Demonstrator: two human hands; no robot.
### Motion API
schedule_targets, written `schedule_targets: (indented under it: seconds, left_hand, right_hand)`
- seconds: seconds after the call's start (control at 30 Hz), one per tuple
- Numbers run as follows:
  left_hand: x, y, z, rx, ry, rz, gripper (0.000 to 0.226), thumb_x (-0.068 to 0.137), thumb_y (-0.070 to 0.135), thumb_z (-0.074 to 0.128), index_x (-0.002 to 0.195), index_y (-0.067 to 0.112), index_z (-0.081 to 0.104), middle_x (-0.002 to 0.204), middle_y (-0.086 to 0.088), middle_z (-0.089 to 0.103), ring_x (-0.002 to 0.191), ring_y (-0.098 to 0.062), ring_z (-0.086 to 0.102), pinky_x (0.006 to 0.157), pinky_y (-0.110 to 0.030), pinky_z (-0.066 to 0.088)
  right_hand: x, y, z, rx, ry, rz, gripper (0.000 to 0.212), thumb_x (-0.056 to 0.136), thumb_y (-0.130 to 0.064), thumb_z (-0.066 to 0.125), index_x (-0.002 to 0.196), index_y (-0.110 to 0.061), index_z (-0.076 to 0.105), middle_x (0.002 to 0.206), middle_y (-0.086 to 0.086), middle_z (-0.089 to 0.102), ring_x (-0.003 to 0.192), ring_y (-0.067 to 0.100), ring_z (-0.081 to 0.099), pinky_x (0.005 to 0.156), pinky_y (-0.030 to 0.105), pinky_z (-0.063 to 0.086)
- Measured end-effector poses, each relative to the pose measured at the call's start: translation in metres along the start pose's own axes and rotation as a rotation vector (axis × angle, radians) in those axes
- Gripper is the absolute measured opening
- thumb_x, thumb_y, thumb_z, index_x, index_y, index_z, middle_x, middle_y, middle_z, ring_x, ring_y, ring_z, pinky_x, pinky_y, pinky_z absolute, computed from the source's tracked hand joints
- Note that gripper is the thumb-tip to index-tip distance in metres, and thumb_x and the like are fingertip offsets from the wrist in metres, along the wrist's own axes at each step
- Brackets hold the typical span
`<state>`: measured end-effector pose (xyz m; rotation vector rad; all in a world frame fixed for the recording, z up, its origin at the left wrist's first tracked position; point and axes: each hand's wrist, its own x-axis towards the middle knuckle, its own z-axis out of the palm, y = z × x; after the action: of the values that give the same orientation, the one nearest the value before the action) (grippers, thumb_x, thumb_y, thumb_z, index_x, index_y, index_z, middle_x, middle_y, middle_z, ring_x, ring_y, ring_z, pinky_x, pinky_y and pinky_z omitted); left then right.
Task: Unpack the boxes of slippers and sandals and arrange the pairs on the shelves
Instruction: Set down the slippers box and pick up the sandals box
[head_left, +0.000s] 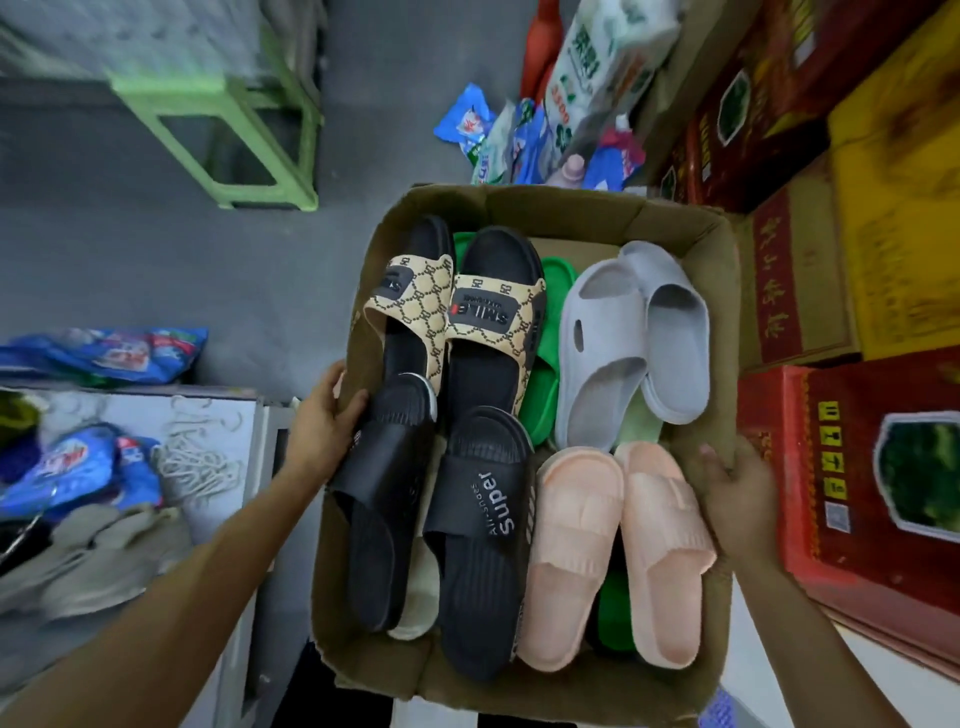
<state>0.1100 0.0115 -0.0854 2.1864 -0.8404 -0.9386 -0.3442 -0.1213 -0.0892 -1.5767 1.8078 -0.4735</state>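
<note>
Your left hand (332, 415) grips the left wall of the cardboard box (675, 223), fingers curled over its rim beside the black slippers (441, 525), while your right hand (737, 499) clasps the box's right wall next to the pink slippers (618, 551). Inside the box, the patterned tan-strap sandals (457, 312) lie at the far left, the grey slippers (628, 338) at the far right, and green slippers (545, 364) show between and under them; red cartons (857, 493) stand just right of the box.

Dim, even indoor light; edges bend with wide-angle distortion, and the surroundings blur softly.
</note>
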Motion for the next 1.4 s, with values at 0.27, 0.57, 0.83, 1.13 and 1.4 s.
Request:
schedule_targets:
  seconds: [0.27, 0.57, 0.83, 1.13, 1.4]
  left_hand:
    - [-0.003, 0.071, -0.105, -0.084, 0.054, -0.033, 0.049, 0.095, 0.035, 0.065, 0.14, 0.02, 0.05, 0.109, -0.012, 0.073, 0.088, -0.027, 0.071, 0.084, -0.048, 0.057]
    - [0.042, 0.109, -0.239, -0.137, 0.083, 0.023, 0.042, 0.097, 0.014, 0.065, 0.137, 0.009, 0.054, 0.111, -0.015, 0.069, 0.089, -0.03, 0.066, 0.076, -0.034, 0.053]
    - [0.071, 0.099, -0.344, -0.158, 0.124, 0.063, 0.035, 0.098, 0.013, 0.063, 0.133, 0.012, 0.056, 0.111, -0.009, 0.069, 0.081, -0.022, 0.065, 0.072, -0.034, 0.049]
    - [0.099, 0.092, -0.394, -0.179, 0.264, 0.005, 0.03, 0.098, 0.005, 0.06, 0.128, 0.008, 0.058, 0.105, -0.009, 0.065, 0.066, 0.0, 0.057, 0.053, -0.005, 0.043]
    - [0.165, 0.097, -0.43, -0.185, 0.385, -0.111, 0.03, 0.097, 0.016, 0.063, 0.127, 0.016, 0.059, 0.105, -0.005, 0.07, 0.072, -0.005, 0.062, 0.068, -0.033, 0.049]
  right_hand:
    - [-0.017, -0.151, -0.058, 0.085, 0.092, -0.041, 0.009, 0.096, -0.012, 0.058, 0.088, -0.015, 0.061, 0.068, -0.008, 0.059, 0.061, 0.003, 0.052, 0.058, 0.029, 0.035]
    - [-0.046, -0.289, -0.034, 0.093, 0.145, -0.055, 0.016, 0.094, -0.023, 0.059, 0.084, -0.01, 0.06, 0.074, 0.017, 0.063, 0.065, 0.024, 0.056, 0.061, 0.035, 0.044]
    - [-0.049, -0.39, 0.021, 0.136, 0.129, -0.093, 0.023, 0.094, -0.013, 0.061, 0.072, -0.017, 0.054, 0.06, -0.005, 0.052, 0.055, 0.005, 0.045, 0.056, 0.03, 0.036]
    - [0.015, -0.466, 0.07, 0.055, 0.024, -0.178, 0.027, 0.089, -0.033, 0.056, 0.083, -0.008, 0.061, 0.072, 0.016, 0.063, 0.07, 0.036, 0.059, 0.066, 0.046, 0.05]
    - [0.116, -0.536, 0.126, 0.043, -0.133, -0.237, 0.019, 0.095, -0.016, 0.062, 0.076, -0.017, 0.057, 0.065, 0.005, 0.058, 0.061, 0.023, 0.052, 0.06, 0.038, 0.042]
